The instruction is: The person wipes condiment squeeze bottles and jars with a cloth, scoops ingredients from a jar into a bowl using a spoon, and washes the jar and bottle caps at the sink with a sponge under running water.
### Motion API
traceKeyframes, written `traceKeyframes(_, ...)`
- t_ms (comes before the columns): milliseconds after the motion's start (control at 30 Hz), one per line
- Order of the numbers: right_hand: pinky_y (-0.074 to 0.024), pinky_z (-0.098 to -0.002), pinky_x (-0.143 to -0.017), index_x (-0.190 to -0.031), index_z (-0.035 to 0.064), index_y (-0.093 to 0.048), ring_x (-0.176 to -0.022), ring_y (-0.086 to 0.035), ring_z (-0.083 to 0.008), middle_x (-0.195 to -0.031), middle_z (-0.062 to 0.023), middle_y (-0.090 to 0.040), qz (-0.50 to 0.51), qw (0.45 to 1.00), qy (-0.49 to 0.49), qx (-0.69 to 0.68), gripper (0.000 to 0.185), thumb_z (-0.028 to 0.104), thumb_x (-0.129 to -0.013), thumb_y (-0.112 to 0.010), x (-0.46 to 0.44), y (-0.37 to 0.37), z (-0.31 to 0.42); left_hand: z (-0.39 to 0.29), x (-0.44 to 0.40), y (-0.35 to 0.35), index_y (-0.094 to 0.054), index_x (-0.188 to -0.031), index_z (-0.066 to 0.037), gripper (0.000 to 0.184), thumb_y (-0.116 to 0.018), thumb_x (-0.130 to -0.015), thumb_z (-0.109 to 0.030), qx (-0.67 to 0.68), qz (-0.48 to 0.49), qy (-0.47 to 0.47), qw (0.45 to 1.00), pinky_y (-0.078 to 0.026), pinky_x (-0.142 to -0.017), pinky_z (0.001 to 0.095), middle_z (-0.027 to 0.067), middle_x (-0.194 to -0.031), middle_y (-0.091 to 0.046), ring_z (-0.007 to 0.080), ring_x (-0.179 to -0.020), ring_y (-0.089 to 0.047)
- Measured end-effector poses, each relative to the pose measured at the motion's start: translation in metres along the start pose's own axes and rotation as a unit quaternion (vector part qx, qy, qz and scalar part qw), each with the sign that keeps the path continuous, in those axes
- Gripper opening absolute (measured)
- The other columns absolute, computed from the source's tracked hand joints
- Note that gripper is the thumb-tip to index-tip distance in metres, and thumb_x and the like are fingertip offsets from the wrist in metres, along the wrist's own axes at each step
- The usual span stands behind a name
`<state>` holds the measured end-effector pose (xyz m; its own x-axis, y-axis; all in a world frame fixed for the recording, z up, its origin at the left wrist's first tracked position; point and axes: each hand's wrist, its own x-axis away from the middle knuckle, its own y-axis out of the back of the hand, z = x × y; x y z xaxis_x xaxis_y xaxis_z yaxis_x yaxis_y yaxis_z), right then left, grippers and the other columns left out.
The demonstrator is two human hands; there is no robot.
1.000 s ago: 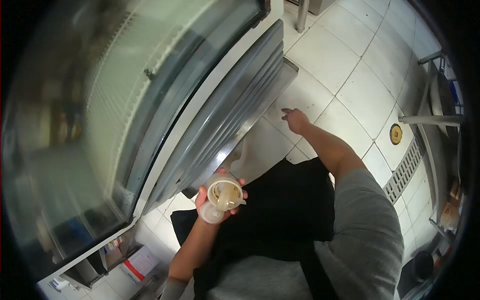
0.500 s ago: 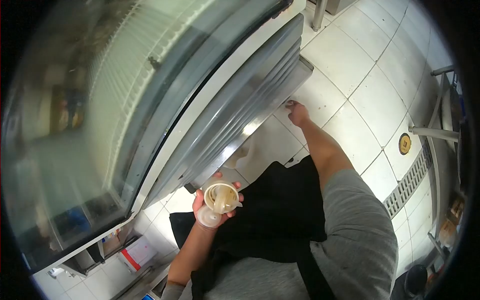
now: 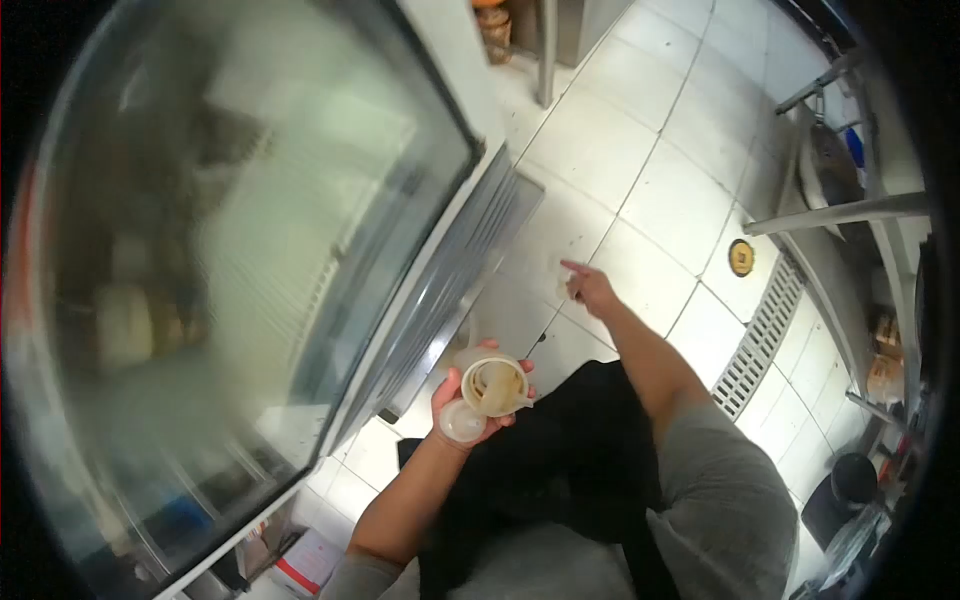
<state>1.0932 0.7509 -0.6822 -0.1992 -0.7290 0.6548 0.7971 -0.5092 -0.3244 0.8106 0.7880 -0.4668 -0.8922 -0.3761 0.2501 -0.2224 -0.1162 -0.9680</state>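
Note:
My left hand [image 3: 480,395] is wrapped round a small round container [image 3: 495,385] with a pale rim. Something translucent and pale shows inside its mouth, and a clear round lid [image 3: 463,421] hangs at its lower left. Over the floor tiles, my right hand [image 3: 592,290] is held away from the container, its index finger stretched out and the other fingers partly curled. A small pale thing shows by its fingertips, too blurred to make out. To the left of both hands stands a glass-fronted cabinet [image 3: 487,125].
Metal legs and a rail [image 3: 840,215] stand at the right, beside a floor grate [image 3: 760,335] and a round yellow floor disc [image 3: 741,257]. A white and red box [image 3: 308,562] lies at the lower left. Black cloth [image 3: 560,450] hangs before me.
The view has shifted, and the cabinet's glass now fills more of the left side. My right hand has moved away from the cabinet's lower edge. My left hand still holds the container.

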Motion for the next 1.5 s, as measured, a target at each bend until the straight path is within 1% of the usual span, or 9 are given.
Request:
traceKeyframes(300,-0.0385,-0.0252,-0.053,-0.125,0.0023,-0.054,-0.062,-0.051,-0.0114,-0.070,-0.0025,-0.055,-0.032,0.990,0.030,-0.136,0.044,-0.002,-0.081,-0.051,0.275,-0.004,0.133,0.013,-0.029,-0.206,-0.037,-0.137,-0.021,0.062,-0.055,-0.086,-0.052,0.001,0.006,0.082,0.997,-0.054,-0.071,0.0419,0.0215,-0.138,-0.034,0.0428,-0.117,-0.041)
traceKeyframes(400,-0.0427,-0.0278,-0.059,-0.118,0.0022,-0.056,-0.067,-0.054,-0.0140,-0.077,-0.0057,-0.058,-0.040,0.974,0.180,0.134,0.040,-0.006,-0.080,-0.051,0.377,0.000,0.189,0.017,-0.023,-0.280,-0.039,-0.136,-0.020,0.060,-0.055,-0.087,-0.050,-0.015,-0.013,0.085,0.996,-0.054,-0.074,0.0447,0.0209,-0.138,-0.033,0.0424,-0.118,-0.040)
traceKeyframes(500,-0.0368,-0.0221,-0.056,-0.124,-0.0065,-0.051,-0.058,-0.049,-0.0096,-0.072,-0.0071,-0.058,-0.053,0.980,0.017,-0.189,0.049,-0.005,-0.075,-0.053,0.446,-0.003,0.273,0.021,-0.023,-0.346,-0.041,-0.134,-0.019,0.057,-0.054,-0.088,-0.048,0.032,-0.003,0.087,0.996,-0.054,-0.078,0.0467,0.0204,-0.138,-0.034,0.0419,-0.118,-0.040)
traceKeyframes(600,-0.0383,-0.0243,-0.056,-0.127,-0.0059,-0.049,-0.060,-0.052,-0.0121,-0.074,-0.0061,-0.056,-0.073,0.993,0.060,-0.071,0.054,-0.007,-0.073,-0.055,0.474,0.014,0.351,0.022,-0.045,-0.404,-0.042,-0.133,-0.017,0.054,-0.054,-0.088,-0.045,0.056,0.032,0.090,0.994,-0.054,-0.081,0.0484,0.0216,-0.138,-0.034,0.0427,-0.123,-0.038)
traceKeyframes(800,-0.0425,-0.0265,-0.061,-0.124,-0.0068,-0.050,-0.069,-0.056,-0.0153,-0.084,-0.0086,-0.060,-0.108,0.972,0.108,-0.177,0.050,-0.007,-0.074,-0.056,0.431,0.072,0.482,-0.006,-0.179,-0.453,-0.040,-0.135,-0.017,0.050,-0.049,-0.092,-0.042,0.019,0.069,0.107,0.992,-0.052,-0.086,0.0461,0.0210,-0.140,-0.034,0.0398,-0.127,-0.038)
traceKeyframes(867,-0.0433,-0.0271,-0.059,-0.121,-0.0057,-0.053,-0.065,-0.056,-0.0146,-0.084,-0.0074,-0.060,-0.179,0.954,0.113,-0.210,0.047,-0.007,-0.074,-0.057,0.421,0.059,0.526,-0.010,-0.226,-0.501,-0.039,-0.136,-0.017,0.051,-0.047,-0.092,-0.043,-0.400,0.151,-0.064,0.902,-0.051,-0.086,0.0435,0.0200,-0.141,-0.035,0.0388,-0.126,-0.040)
traceKeyframes(933,-0.0444,-0.0278,-0.060,-0.123,-0.0043,-0.051,-0.069,-0.056,-0.0152,-0.086,-0.0075,-0.060,-0.160,0.956,0.143,-0.202,0.048,-0.005,-0.075,-0.056,0.418,0.093,0.551,-0.001,-0.293,-0.534,-0.039,-0.136,-0.016,0.052,-0.046,-0.093,-0.044,-0.430,0.198,-0.054,0.879,-0.051,-0.086,0.0411,0.0189,-0.141,-0.035,0.0382,-0.125,-0.041)
traceKeyframes(1100,-0.0446,-0.0273,-0.057,-0.131,-0.0012,-0.041,-0.058,-0.054,-0.0156,-0.076,-0.0061,-0.058,-0.192,0.923,0.185,-0.278,0.053,0.001,-0.080,-0.058,0.411,0.132,0.603,-0.014,-0.451,-0.610,-0.044,-0.133,-0.014,0.055,-0.045,-0.092,-0.050,-0.022,0.153,0.154,0.976,-0.052,-0.081,0.0383,0.0169,-0.141,-0.036,0.0373,-0.119,-0.046)
traceKeyframes(1500,-0.0440,-0.0273,-0.062,-0.123,0.0041,-0.051,-0.071,-0.054,-0.0148,-0.088,-0.0042,-0.057,0.036,0.950,0.251,-0.179,0.040,0.009,-0.083,-0.056,0.152,0.208,0.975,-0.137,-0.782,-0.797,-0.045,-0.127,-0.002,0.062,-0.057,-0.086,-0.047,-0.055,0.200,-0.066,0.976,-0.054,-0.076,0.0405,0.0217,-0.126,-0.048,0.0373,-0.112,-0.051)
